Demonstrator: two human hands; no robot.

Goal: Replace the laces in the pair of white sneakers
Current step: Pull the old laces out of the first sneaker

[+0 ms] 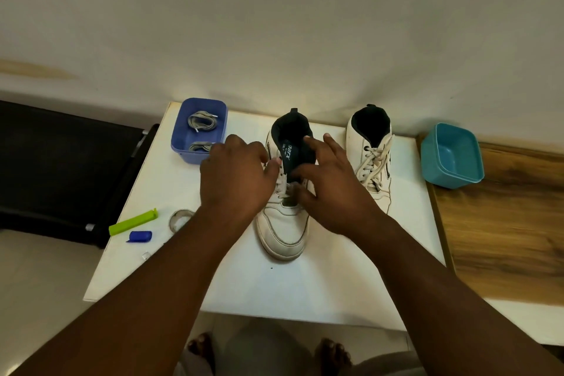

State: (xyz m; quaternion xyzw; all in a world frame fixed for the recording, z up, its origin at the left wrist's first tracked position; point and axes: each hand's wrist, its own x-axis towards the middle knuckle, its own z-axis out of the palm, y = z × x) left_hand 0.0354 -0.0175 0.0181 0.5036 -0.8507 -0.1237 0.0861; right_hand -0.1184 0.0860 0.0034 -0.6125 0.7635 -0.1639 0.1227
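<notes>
Tabletop, white and square [305, 290], carries everything here, and the near white leather sneaker with the dark lining [282, 232] at its middle serves as the landmark; it stands toe toward the person, probably so the eyelets face the hands; its white lace [282, 188] looks partly loosened, the tongue pulled up. To the right of it stands the second white sneaker [374, 156], fully laced and untouched, likely waiting its turn. Farther right, off the tabletop on a wood-grain surface, sits an empty teal plastic tub [451, 156], perhaps meant for the old laces. Behind and left of the landmark, a blue plastic tub [198, 128] holds two bundles of grey laces [203, 122], kept within reach as replacements. Left of its toe lie a green plastic clip [132, 222], a clear tape roll [180, 218] and a small blue cap [139, 236]. The left hand [235, 180] curls its fingers at the lace, seemingly pinching it; the right hand [331, 189] spreads fairly wide, fingertips resting on the tongue and upper, steadying the shoe.
</notes>
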